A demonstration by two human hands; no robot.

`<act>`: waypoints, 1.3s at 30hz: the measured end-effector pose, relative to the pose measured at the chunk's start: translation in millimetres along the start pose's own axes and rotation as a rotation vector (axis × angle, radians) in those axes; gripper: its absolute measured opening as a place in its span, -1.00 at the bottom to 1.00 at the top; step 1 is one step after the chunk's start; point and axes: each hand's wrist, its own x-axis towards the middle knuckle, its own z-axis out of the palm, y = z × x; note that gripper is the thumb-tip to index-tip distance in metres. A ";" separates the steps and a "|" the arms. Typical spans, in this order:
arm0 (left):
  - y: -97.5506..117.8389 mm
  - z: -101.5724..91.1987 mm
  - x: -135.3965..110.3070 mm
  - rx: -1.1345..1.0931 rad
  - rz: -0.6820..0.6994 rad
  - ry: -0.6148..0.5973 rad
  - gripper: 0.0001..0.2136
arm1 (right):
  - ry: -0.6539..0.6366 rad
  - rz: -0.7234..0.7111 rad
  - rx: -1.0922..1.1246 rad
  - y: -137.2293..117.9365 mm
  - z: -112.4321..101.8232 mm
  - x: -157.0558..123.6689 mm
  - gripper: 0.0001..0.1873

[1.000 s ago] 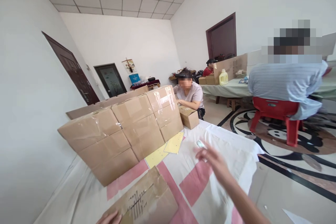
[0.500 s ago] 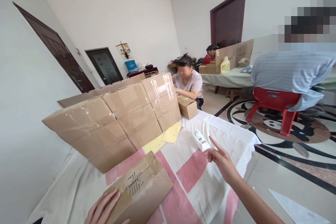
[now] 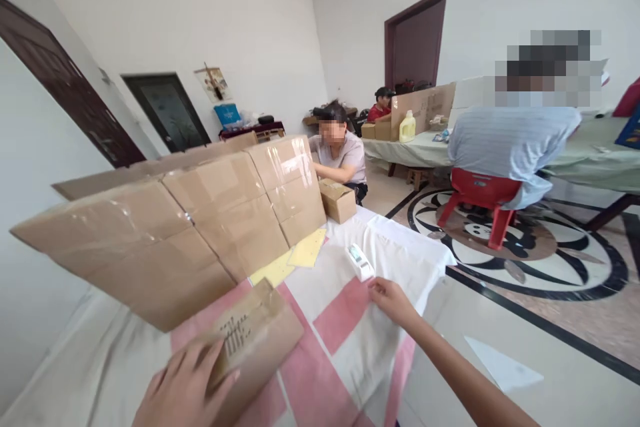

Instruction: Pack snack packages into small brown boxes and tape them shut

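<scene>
A brown cardboard box [image 3: 265, 340] with dark printed marks lies on the cloth-covered table. My left hand [image 3: 187, 377] grips its near left end, fingers across the top and thumb along the side facing me. Farther right sits a small white device [image 3: 359, 261] with a greenish panel on top; its exact kind is unclear. Right at its near end, my right hand [image 3: 393, 300] has its fingers curled and the tips pinched together. Whether the fingertips touch the device or hold something small cannot be made out.
A wall of taped cartons [image 3: 215, 213] stands along the table's left side. Yellow sheets [image 3: 305, 250] lie at its foot. Another carton [image 3: 337, 201] is at the far edge, by a crouching person [image 3: 343, 153]. Someone sits on a red chair [image 3: 483, 190] at another table.
My right index finger, stretched out before, is now curled in with the others. The view has swung right, so the table contents appear farther left. My left hand stays on the box.
</scene>
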 end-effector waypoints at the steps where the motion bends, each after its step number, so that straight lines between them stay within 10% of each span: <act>1: 17.5 -11.6 -1.3 -0.007 0.082 0.028 -0.58 | 0.005 0.019 -0.023 -0.8 -1.6 -2.3 -0.81; 5: 98.0 -39.2 -4.5 -0.246 0.662 0.220 -0.73 | -0.025 0.116 -0.064 -6.3 -10.7 1.6 -0.81; 8: 158.9 -23.2 21.0 -0.454 0.876 0.146 -0.77 | -0.045 0.168 -0.048 -3.7 -12.3 7.7 -0.74; 16: 267.0 85.0 204.9 -1.153 0.246 0.068 -0.63 | 0.060 0.263 -0.037 -16.0 -10.0 49.7 -0.71; 25: 272.5 128.7 232.2 -1.190 0.364 -0.052 -0.37 | -0.206 0.655 -0.032 -21.6 -5.1 119.2 -0.83; 28: 268.2 128.4 226.7 -1.054 0.509 -0.098 0.12 | -0.229 0.669 -0.051 -32.5 -5.6 120.9 -0.73; 39: 276.8 131.6 226.2 -1.063 0.453 -0.042 0.10 | -0.256 0.612 0.123 -40.2 -22.9 90.5 -0.77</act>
